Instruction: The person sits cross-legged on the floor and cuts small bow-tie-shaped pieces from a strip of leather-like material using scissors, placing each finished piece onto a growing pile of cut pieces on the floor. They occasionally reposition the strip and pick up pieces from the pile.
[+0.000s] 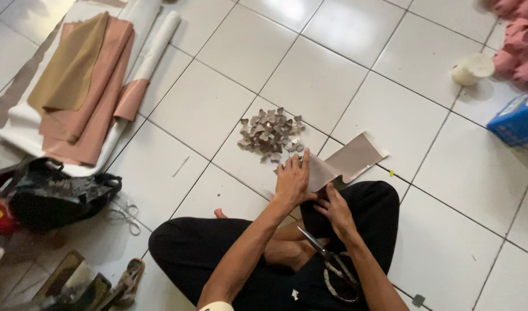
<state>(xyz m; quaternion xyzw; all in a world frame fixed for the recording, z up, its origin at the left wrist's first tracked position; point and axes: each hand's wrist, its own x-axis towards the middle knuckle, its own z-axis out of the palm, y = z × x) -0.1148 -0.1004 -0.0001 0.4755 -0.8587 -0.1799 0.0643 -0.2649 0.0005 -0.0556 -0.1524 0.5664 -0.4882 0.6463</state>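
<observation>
One pair of scissors (332, 265), two hands, left hand (291, 181), right hand (335, 212), one taupe sheet (351, 159)

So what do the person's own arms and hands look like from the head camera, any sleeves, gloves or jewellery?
Both forearms are bare, and the left hand and right hand wear no gloves. No rings, watch or bracelet show. A pale sleeve edge appears at the bottom of the frame on the left arm; the right arm's upper part is out of view.

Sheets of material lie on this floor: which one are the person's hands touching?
The grey-brown sheet by the knees, under both hands; the pink and tan sheets lie untouched at upper left.
</observation>
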